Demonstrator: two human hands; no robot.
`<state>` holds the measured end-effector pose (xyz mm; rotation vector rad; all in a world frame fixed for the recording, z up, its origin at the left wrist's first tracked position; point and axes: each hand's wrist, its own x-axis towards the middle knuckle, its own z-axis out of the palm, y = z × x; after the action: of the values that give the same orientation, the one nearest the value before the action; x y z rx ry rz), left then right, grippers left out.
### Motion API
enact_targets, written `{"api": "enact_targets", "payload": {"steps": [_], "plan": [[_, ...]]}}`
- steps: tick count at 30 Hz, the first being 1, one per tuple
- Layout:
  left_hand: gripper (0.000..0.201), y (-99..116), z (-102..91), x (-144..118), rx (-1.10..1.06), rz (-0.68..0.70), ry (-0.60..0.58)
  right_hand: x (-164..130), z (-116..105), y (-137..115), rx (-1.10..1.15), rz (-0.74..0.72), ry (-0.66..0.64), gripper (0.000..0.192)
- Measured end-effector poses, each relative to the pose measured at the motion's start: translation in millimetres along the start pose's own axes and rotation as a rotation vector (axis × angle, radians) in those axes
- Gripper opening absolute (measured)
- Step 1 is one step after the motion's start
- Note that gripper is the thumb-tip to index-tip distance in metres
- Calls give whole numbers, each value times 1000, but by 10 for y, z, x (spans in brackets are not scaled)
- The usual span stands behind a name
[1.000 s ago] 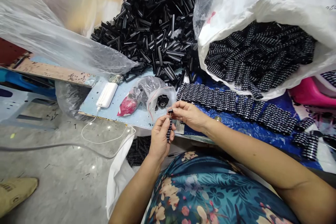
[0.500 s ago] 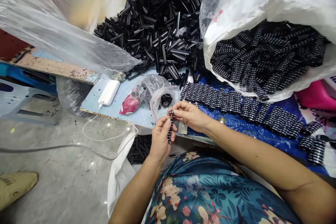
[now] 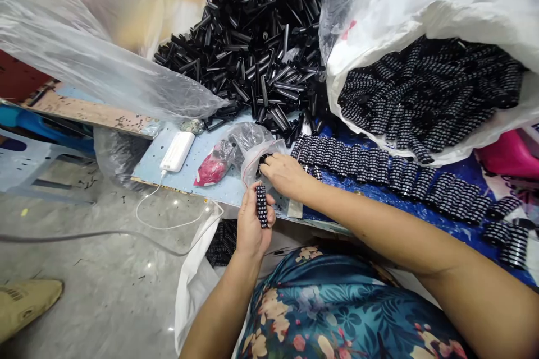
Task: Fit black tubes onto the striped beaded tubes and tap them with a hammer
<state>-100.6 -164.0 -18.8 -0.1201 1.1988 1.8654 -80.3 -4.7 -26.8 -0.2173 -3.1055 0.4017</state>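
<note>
left hand (image 3: 251, 227) clamps short black cylinder of white-numbered plastic wheels (image 3: 261, 206) upright just below small clear zip bag (image 3: 257, 158), right hand (image 3: 285, 175) fingertips inside bag mouth, grip unclear; looks light, rigid, slick, hold mid-barrel

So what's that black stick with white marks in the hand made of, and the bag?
The black cylinder with white printed marks in the left hand looks like hard plastic, smooth and slightly shiny. The small clear bag looks like thin plastic film: see-through, crinkled, glossy.
</note>
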Motion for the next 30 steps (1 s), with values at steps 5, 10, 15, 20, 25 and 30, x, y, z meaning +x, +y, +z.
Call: {"api": "enact_targets", "payload": {"steps": [5, 10, 15, 20, 25, 30], "plan": [[53, 14, -31, -11, 21, 11, 14, -141, -23, 33, 285, -9, 134, 22], [40, -1, 63, -90, 82, -39, -124, -536, -96, -59, 1506, 328, 248, 29], [35, -88, 253, -147, 155, -101, -266, -925, -121, -169, 1920, 540, 275, 45], [36, -193, 425, -180, 241, -135, -319, -1178, -115, -88, 1839, 526, 403, 43], [40, -304, 646, -248, 307, -180, -308, -1454, -153, 32, 1310, 340, 644, 30], [49, -464, 988, -289, 319, -201, -271, -1898, -343, 137, 471, 106, 646, 67]]}}
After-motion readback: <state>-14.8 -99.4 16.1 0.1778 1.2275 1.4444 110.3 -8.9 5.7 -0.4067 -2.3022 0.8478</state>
